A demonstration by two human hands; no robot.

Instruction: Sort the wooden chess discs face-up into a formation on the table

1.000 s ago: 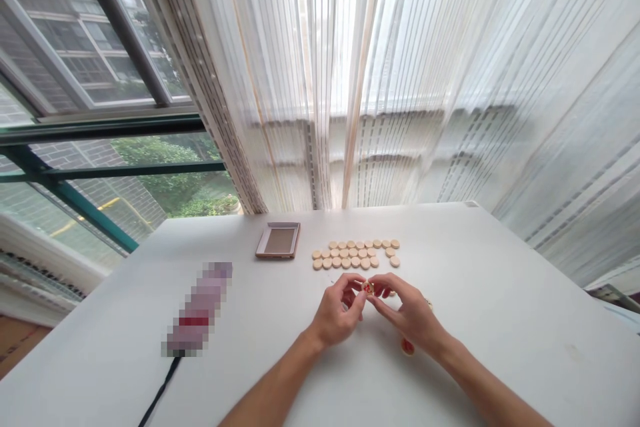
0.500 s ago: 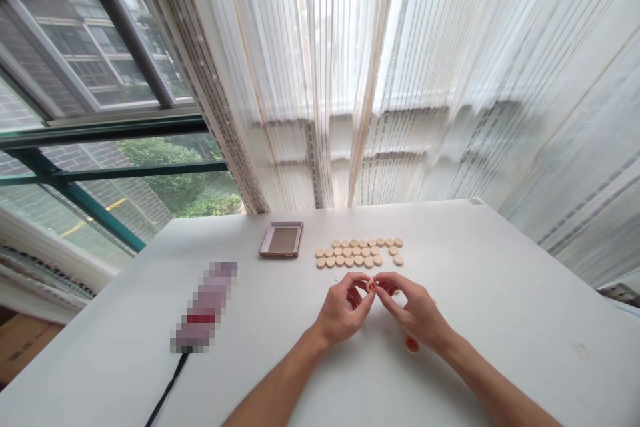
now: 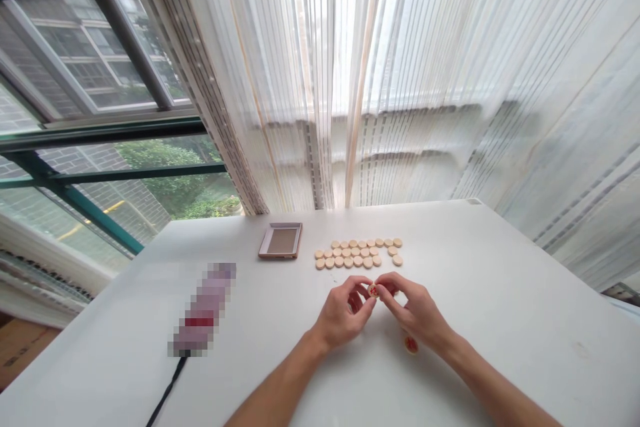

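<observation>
White table, left hand + right hand pinching disc; tiny grip tbh, slip could scatter rows.

Striped curtain beside a window, green shrubs outside, blurred purplish object with black cord

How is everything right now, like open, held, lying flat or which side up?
Held piece: between both hands' fingers, red mark showing
Left hand: pinching
Right hand: pinching
Loose red-marked piece: on the table, mark up
Plain pieces: flat in rows, blank side up
Box: open side up
Curtain: hanging, drawn partway
Purple thing: blurred, can't tell
</observation>
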